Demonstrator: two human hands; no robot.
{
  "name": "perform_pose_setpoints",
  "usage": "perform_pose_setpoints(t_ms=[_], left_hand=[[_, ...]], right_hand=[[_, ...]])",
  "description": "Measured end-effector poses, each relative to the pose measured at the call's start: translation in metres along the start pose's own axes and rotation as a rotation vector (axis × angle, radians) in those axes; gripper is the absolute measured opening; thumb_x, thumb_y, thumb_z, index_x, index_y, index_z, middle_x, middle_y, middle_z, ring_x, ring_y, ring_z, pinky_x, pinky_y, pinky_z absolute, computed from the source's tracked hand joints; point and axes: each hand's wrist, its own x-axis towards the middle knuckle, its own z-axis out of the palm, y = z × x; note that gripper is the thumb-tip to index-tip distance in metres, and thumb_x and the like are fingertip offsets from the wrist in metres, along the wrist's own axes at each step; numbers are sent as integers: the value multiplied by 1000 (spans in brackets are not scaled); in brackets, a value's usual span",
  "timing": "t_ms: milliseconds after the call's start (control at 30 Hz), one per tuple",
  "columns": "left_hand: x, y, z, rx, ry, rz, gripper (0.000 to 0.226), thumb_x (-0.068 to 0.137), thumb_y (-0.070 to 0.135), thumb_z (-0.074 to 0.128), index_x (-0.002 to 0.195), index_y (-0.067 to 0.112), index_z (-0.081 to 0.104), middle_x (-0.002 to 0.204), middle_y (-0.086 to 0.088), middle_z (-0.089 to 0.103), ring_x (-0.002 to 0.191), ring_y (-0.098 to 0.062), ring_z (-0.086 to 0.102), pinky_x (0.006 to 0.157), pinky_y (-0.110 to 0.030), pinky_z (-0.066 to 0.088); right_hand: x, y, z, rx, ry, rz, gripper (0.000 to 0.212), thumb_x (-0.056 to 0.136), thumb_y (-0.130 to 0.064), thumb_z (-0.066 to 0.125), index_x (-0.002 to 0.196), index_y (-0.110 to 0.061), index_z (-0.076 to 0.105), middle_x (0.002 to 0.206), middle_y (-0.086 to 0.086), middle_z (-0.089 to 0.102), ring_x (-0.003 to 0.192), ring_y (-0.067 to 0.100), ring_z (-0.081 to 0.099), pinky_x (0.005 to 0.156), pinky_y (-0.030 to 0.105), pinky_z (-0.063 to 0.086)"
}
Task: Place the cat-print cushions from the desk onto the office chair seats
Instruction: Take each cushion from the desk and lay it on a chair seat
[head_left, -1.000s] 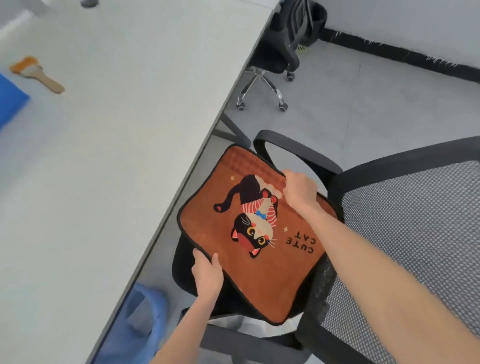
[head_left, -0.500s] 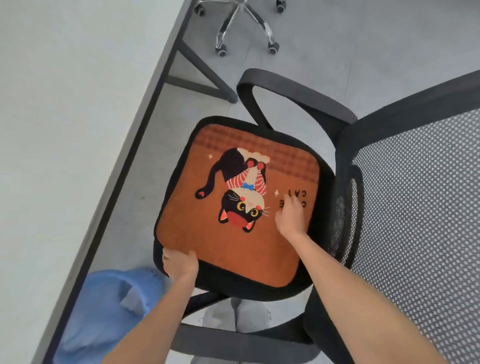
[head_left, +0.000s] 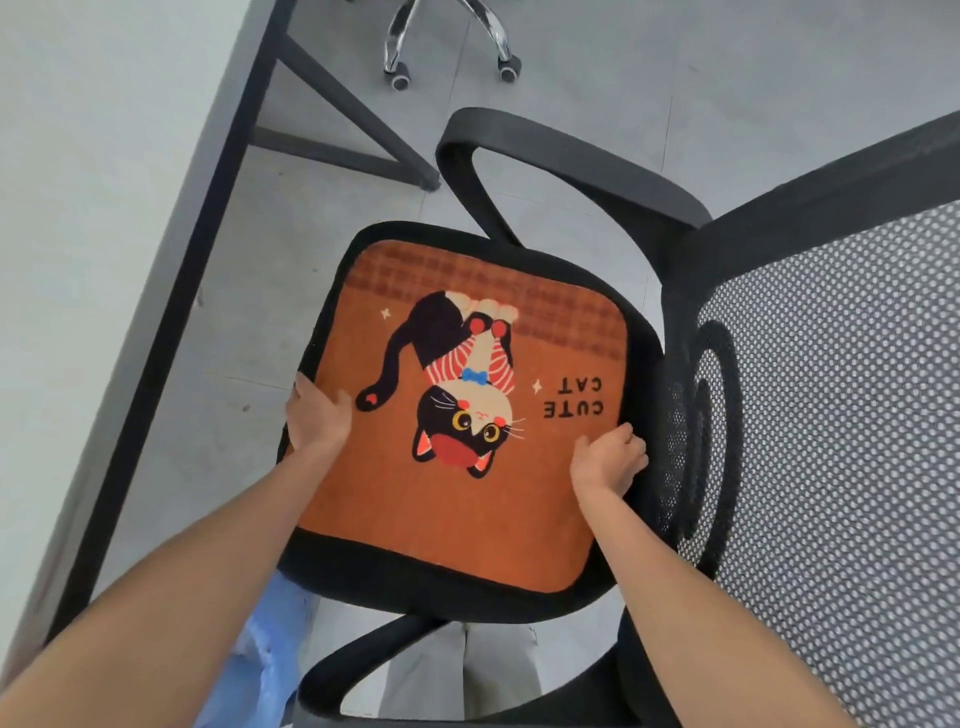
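Now both hands (head_left: 457, 447) press cushion (head_left: 441, 519) edges.

Both forearms bare to the frame edge, no sleeves, watch or rings visible; left hand (head_left: 318, 423) and right hand (head_left: 608, 460) ungloved, short nails.

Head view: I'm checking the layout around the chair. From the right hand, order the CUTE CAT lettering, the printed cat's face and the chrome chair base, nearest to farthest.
From the right hand:
1. CUTE CAT lettering, just above it.
2. Printed cat's face, toward the cushion's middle.
3. Chrome chair base, far off on the floor at the top.
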Motion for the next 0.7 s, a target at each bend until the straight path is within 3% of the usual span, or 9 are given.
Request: perform_pose_setpoints(t_ms=[100, 267, 367, 467, 567, 633, 700], left_hand=[[0, -4, -5, 76, 65, 64, 52, 93, 34, 44, 139, 11, 35, 134, -23, 46, 126, -39, 37, 99, -54, 38], [-22, 18, -13, -45, 163, -19, 37, 95, 32, 43, 122, 10, 54, 125, -19, 55, 117, -37, 48, 98, -52, 34], [-52, 19, -15, -242, 233, -59, 35, 95, 30, 43, 119, 7, 54, 122, -17, 60, 113, -36, 54, 94, -46, 40], [-84, 5, -15, -375, 236, -111, 34, 94, 26, 45, 118, 3, 54, 121, -19, 60, 113, -35, 56, 90, -42, 44], [-114, -14, -6, -471, 149, -257, 24, 90, 18, 50, 97, -3, 59, 104, -25, 64, 100, -39, 60, 87, -43, 45], [-131, -24, 2, -569, 5, -400, 18, 85, 13, 52, 71, 3, 52, 79, -22, 59, 78, -39, 60, 75, -45, 49], [-149, -30, 10, -653, -186, -498, 21, 85, 9, 55, 66, 8, 45, 69, -16, 56, 62, -29, 58, 71, -42, 55]], right_hand=[[7, -6, -11, -9, -37, 18, 42, 89, -11, 42, 130, -4, 39, 133, 22, 37, 121, 37, 37, 98, 44, 35], [-5, -29, -19, 65, 112, -115, 43, 90, -1, 41, 129, -16, 43, 124, 13, 51, 105, 34, 54, 75, 38, 39], [-5, -46, -29, 17, 209, -280, 45, 90, 1, 40, 130, -17, 46, 120, 11, 56, 107, 31, 55, 70, 36, 37], [-1, -75, -48, -74, 285, -532, 46, 89, 2, 41, 130, -17, 48, 119, 12, 58, 106, 31, 56, 76, 38, 43], [0, -113, -65, -144, 319, -806, 47, 86, 4, 41, 128, -13, 52, 116, 14, 62, 105, 34, 57, 82, 42, 44], [-2, -138, -71, -177, 326, -957, 49, 84, 7, 40, 126, -12, 54, 112, 16, 63, 101, 36, 57, 81, 42, 42], [-5, -160, -69, -224, 278, -1076, 50, 84, 7, 39, 128, -11, 52, 114, 18, 62, 104, 37, 55, 84, 43, 40]])
